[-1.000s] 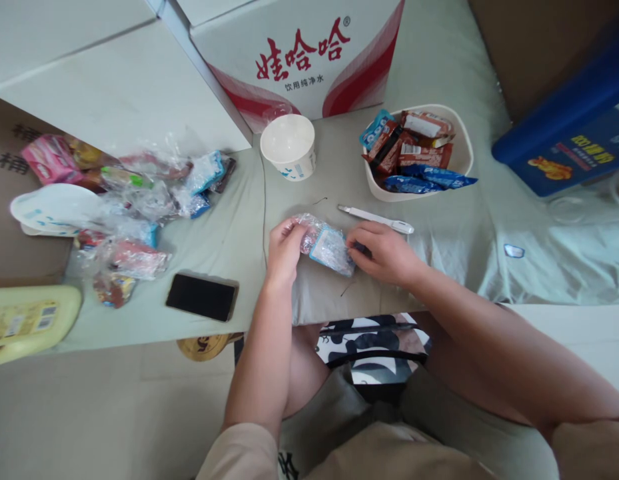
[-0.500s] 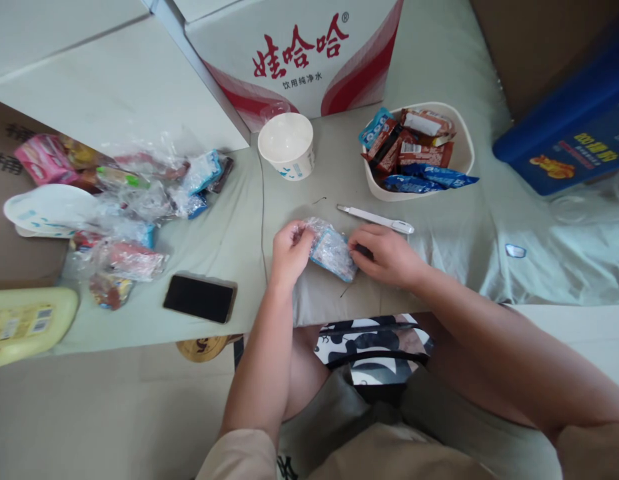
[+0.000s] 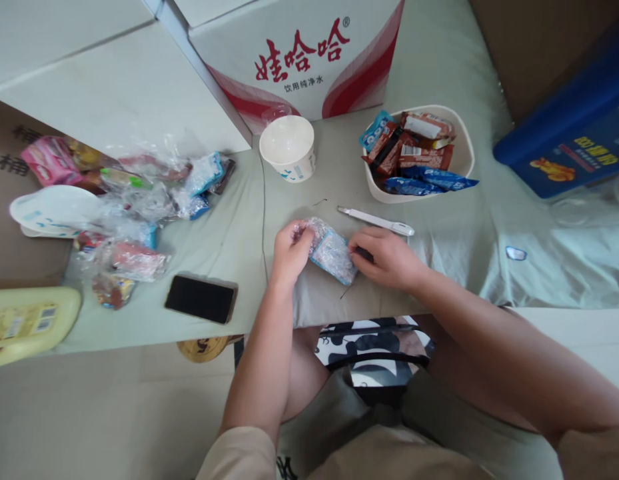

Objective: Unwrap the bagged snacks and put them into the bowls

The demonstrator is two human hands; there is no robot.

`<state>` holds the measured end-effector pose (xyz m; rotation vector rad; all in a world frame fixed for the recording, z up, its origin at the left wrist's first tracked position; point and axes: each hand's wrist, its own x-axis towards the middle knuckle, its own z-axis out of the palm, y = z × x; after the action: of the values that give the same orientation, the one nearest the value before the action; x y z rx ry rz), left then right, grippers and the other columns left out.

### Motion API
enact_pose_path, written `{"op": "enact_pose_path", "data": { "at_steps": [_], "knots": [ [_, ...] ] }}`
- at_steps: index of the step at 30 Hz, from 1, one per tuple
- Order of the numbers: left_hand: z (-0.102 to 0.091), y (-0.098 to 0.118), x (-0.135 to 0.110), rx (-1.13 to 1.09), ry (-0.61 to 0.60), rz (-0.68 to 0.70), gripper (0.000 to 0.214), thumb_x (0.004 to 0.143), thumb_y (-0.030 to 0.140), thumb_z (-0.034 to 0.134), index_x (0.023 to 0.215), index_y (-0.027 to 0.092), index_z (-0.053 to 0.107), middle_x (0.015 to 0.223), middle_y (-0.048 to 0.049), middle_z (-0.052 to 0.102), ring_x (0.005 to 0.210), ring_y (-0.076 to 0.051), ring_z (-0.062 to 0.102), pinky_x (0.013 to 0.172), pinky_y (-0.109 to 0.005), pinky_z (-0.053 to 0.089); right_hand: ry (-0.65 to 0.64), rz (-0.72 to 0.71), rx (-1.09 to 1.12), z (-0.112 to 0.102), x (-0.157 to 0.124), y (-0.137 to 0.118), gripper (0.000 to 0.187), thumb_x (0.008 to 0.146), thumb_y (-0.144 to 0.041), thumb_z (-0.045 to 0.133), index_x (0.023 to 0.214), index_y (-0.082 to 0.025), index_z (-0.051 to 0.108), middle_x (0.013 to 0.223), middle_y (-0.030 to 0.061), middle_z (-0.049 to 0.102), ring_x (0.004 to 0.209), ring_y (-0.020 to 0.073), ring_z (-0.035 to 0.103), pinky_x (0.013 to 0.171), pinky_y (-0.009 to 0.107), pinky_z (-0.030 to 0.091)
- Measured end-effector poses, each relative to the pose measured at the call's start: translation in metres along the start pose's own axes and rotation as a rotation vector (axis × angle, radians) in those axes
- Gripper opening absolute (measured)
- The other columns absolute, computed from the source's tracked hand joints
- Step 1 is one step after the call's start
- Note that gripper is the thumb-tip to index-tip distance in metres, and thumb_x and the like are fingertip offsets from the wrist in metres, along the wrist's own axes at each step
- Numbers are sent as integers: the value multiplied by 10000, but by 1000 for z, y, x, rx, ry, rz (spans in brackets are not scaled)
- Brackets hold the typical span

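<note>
A small blue-and-white packet (image 3: pixel 335 257) in crinkled clear plastic wrap lies on the cloth in front of me. My left hand (image 3: pixel 292 248) is closed on the wrap at its upper left corner, thumb against fingers. At the packet's right edge, the curled fingers of my right hand (image 3: pixel 384 255) pinch the wrap. A dark patch shows between that thumb and the fingers; whether it is an object or shadow I cannot tell. Just beyond my right hand lies a white utility knife (image 3: pixel 376 220). Two thin dark strands rest on the cloth near the packet.
A white paper bowl (image 3: pixel 288 148) stands farther back. To its right, a cream bin (image 3: pixel 462 143) holds several snack packets. On the left are plastic-wrapped snacks (image 3: pixel 154 200), a phone (image 3: pixel 200 298) and a yellow bottle (image 3: pixel 34 323). Behind stands a white carton (image 3: pixel 309 60); a blue container (image 3: pixel 569 133) is at right.
The whole view has shifted slightly. Both hands keep their places on the packet, with no clear change in their hold.
</note>
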<state>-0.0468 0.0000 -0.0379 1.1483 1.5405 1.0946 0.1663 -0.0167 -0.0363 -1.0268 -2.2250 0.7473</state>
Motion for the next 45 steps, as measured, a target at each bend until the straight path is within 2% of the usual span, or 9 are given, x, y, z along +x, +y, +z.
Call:
{"op": "enact_pose_path", "data": {
  "at_steps": [7, 15, 31, 36, 39, 43, 45],
  "knots": [
    [1, 1, -1, 11, -14, -11, 153, 792, 257, 625, 653, 192, 621, 574, 31, 551, 537, -111, 491, 510, -233, 342, -9, 7, -12, 0, -1, 1, 93, 904, -173, 527, 866, -185, 611, 823, 68, 640, 771, 195, 578, 723, 308, 423],
    [0, -2, 1, 61, -26, 30, 114, 781, 237, 608, 679, 194, 636, 614, 30, 572, 593, -118, 510, 597, -251, 392, -25, 14, -15, 1, -1, 0, 100, 903, -174, 516, 867, -183, 609, 836, 75, 636, 784, 201, 584, 729, 315, 423],
    [0, -1, 1, 93, -49, 24, 125, 795, 263, 601, 689, 197, 607, 621, 31, 560, 596, -119, 501, 599, -258, 389, -41, -2, -26, 0, -1, 1, 85, 902, -173, 531, 868, -189, 608, 844, 76, 644, 782, 201, 588, 721, 315, 428],
    [1, 1, 1, 50, -30, -20, 122, 774, 265, 610, 673, 198, 610, 603, 27, 560, 561, -114, 503, 530, -240, 376, 50, -25, -5, -5, 0, -2, 91, 879, -151, 542, 841, -203, 606, 800, 63, 653, 767, 204, 594, 715, 317, 449],
    [-1, 2, 1, -32, -3, -51, 135, 757, 292, 637, 662, 202, 602, 581, 26, 554, 528, -114, 512, 482, -226, 380, 132, 26, 1, -10, -1, -5, 87, 874, -161, 540, 833, -218, 592, 816, 66, 663, 782, 213, 612, 725, 331, 468],
    [-6, 5, 2, -177, 117, -43, 133, 733, 310, 657, 675, 209, 592, 613, 24, 571, 535, -117, 544, 467, -222, 418, 254, 121, -2, -18, -5, -5, 99, 847, -161, 532, 876, -236, 590, 841, 59, 666, 802, 224, 627, 746, 354, 491],
    [-8, 6, 2, -246, 170, -58, 143, 723, 312, 660, 674, 212, 571, 616, 28, 558, 528, -111, 540, 454, -215, 408, 270, 130, -9, -20, -7, -3, 227, 817, -136, 512, 984, -236, 629, 880, 62, 671, 840, 234, 634, 773, 369, 499]
  ]
}}
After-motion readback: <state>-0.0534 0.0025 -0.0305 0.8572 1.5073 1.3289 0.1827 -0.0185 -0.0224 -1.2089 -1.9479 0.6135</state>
